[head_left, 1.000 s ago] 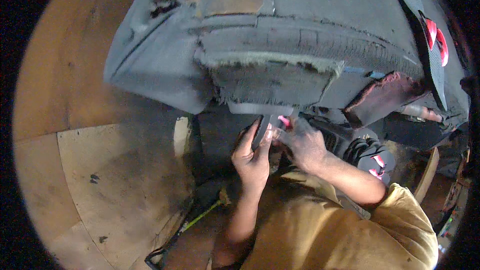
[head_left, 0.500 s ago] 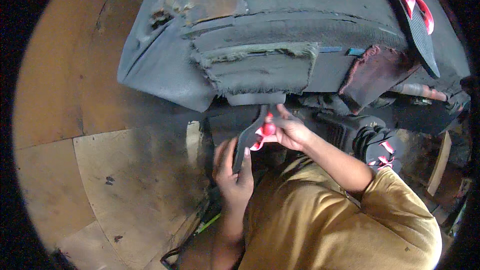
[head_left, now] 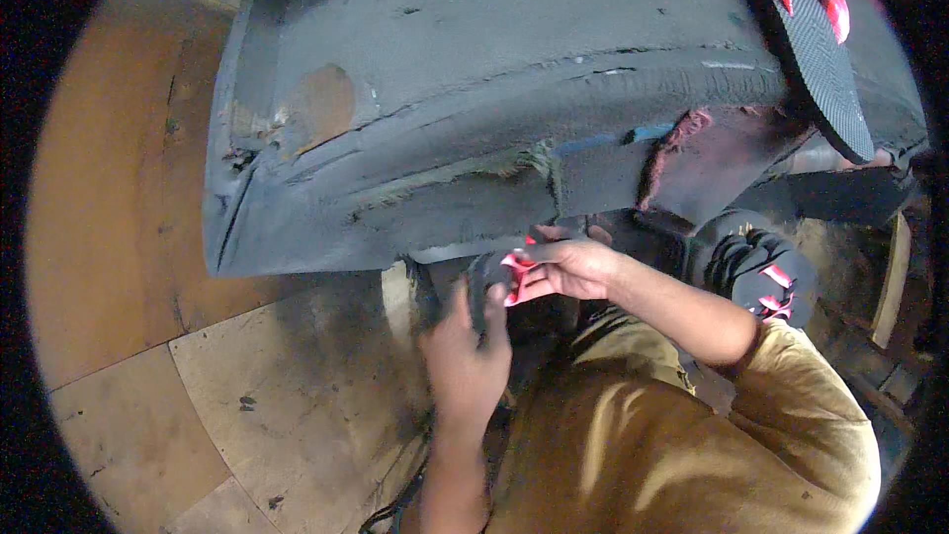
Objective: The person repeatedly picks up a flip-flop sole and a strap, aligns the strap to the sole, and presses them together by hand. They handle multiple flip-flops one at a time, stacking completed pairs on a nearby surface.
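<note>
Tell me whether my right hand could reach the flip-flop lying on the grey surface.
Probably yes: nothing visible blocks your right hand from that flip-flop, though that hand is busy at the pink strap of the sandal in your left hand.

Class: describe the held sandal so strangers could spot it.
Find the large grey surface. At its near edge, the left hand and right hand hold a dark sandal with pink straps. Unlike the loose sandal above or the stacked sandals at right, it's held.

A dark flip-flop (head_left: 480, 279) — its strap (head_left: 513, 280) pinkish red — tilts steeply between left hand (head_left: 469, 361) and right hand (head_left: 581, 266). Fingers partly hide it.
</note>
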Motion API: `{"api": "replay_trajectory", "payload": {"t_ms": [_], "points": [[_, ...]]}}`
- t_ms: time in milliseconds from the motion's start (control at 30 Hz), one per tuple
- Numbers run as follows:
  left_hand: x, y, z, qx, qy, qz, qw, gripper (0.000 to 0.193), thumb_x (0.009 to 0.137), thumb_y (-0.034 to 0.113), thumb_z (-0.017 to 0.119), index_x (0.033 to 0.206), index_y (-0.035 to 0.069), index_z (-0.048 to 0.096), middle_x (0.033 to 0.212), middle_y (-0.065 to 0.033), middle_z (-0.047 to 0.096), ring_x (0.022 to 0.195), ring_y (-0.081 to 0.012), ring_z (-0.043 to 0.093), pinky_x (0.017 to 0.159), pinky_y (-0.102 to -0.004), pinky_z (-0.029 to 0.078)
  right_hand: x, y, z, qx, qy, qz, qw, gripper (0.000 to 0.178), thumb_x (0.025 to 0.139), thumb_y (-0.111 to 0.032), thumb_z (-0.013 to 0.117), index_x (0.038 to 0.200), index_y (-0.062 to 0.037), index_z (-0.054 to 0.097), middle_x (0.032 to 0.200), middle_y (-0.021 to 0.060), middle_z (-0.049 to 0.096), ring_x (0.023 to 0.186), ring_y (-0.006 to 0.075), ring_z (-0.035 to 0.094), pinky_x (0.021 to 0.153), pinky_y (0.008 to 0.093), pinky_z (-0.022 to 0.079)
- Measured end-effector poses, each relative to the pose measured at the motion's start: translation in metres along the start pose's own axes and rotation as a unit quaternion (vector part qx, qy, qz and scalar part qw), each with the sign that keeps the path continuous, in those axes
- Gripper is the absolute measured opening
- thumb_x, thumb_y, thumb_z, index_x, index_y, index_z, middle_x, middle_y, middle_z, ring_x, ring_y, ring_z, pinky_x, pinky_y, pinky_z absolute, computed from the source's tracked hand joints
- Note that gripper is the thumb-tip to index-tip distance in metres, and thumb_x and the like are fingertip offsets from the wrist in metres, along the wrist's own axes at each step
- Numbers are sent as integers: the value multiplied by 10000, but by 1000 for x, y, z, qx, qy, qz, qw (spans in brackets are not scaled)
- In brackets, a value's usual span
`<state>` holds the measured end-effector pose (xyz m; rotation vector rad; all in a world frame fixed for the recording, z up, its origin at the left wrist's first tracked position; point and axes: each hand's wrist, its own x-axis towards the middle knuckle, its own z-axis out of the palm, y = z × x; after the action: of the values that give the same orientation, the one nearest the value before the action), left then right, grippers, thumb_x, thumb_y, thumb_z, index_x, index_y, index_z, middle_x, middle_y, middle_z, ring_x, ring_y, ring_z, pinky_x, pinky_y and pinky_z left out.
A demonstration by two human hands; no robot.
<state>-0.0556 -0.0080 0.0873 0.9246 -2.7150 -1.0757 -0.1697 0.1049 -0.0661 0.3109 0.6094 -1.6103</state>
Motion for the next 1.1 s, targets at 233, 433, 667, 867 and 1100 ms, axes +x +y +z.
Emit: {"api": "replay_trajectory", "payload": {"t_ms": [233, 433, 667, 867, 1100], "points": [[4, 4, 4, 5, -51, -28, 998, 339, 972, 279, 592, 1160, -3, 609, 844, -258, 671, 742, -402, 684, 654, -445, 523, 0, 0, -8, 27, 21, 6, 999, 231, 972, -152, 617, 1138, -6, 549, 1095, 155, 648, 1018, 319, 673, 925, 511, 565], [11, 5, 8, 1, -69, -10, 998, 304, 975, 267, 577, 1140, 14, 612, 883, -243, 682, 824, -419, 679, 732, -452, 520, -12, -9, -15, -15, 1, 68, 998, 383, 937, -217, 678, 1244, -39, 535, 1155, 138, 666, 1079, 319, 651, 971, 462, 536], [-32, 32, -39, -3, -27, -35, 999, 304, 958, 191, 598, 1208, 18, 603, 907, -213, 699, 788, -331, 714, 718, -387, 538, -40, 1, 37, 25, -21, 22, 999, 416, 924, -132, 686, 1261, -72, 450, 1155, 116, 666, 1042, 318, 671, 931, 524, 554], [-81, 43, -57, 27, 1, -73, 997, 305, 964, 199, 612, 1189, -7, 617, 909, -176, 708, 818, -245, 701, 754, -357, 525, -70, 17, 61, 6, -34, 0, 999, 676, 936, -68, 655, 1471, -155, 250, 1142, 116, 648, 988, 293, 688, 878, 495, 587], [-152, -8, -56, -18, -21, -78, 997, 344, 957, 200, 636, 1230, -6, 597, 941, -171, 707, 820, -232, 692, 753, -345, 522, -84, 39, 64, -67, -71, -57, 994, 1004, 910, -11, 671, 1570, -362, 0, 1335, 142, 545, 1022, 243, 662, 828, 408, 604]]}}
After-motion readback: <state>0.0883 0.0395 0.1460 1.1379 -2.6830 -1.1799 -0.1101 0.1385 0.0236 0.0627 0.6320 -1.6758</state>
